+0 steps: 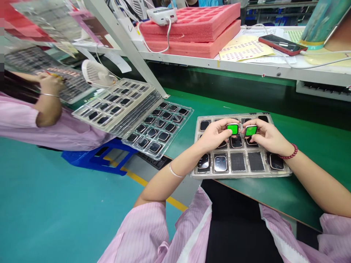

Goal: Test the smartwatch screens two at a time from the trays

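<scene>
My left hand [215, 135] is closed on a square watch [232, 129] whose screen glows green. Beside it, my right hand [267, 136] grips a second watch [251, 130], also with a green screen. Both are held side by side, a small gap apart, above a clear plastic tray [241, 175] of square watches. In the tray's front row, one watch [220, 163] has a lit, pale screen, and two compartments in the middle hold no watch. My hands hide part of the back rows.
Left of my tray lie another watch tray [157, 155] and a leaning stack of trays [109, 126]. A co-worker's hand [52, 84] is at far left. A shelf [246, 65] with red foam [189, 49] and a phone [282, 44] crosses behind.
</scene>
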Motion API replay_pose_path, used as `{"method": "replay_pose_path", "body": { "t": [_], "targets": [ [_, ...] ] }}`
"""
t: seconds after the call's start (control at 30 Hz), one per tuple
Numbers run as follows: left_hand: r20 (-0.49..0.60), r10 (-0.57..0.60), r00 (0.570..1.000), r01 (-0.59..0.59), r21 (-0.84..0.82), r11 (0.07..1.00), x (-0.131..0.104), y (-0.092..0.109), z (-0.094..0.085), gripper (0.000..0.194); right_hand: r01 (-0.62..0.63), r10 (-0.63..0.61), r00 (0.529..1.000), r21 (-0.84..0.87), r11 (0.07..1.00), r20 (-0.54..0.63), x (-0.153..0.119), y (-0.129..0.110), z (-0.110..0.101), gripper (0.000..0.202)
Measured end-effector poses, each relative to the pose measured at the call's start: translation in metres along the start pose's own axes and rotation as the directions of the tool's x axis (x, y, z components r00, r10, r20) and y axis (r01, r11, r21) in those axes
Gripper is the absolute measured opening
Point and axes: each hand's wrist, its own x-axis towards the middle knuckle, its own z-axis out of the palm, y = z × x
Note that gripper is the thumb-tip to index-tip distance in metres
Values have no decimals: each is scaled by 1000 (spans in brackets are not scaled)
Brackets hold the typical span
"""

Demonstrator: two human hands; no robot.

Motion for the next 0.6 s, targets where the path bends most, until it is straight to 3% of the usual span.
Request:
{"method": "replay_pose_path", "body": {
  "t": [0.23, 0.43, 0.6],
  "targets": [
    [8, 11, 1000, -11, -24, 1000, 0, 1, 0, 38, 9, -9, 1000, -17, 1000, 14, 0, 2, 0, 41],
    [13, 29, 1000, -29, -7, 1000, -1, 2, 1, 33, -23, 23, 999, 8, 1000, -27, -1, 2, 0, 30],
    [-16, 44, 999, -44, 0, 999, -1, 1, 2, 35, 19, -18, 999, -11, 1000, 32, -1, 4, 0, 38]
  ]
}}
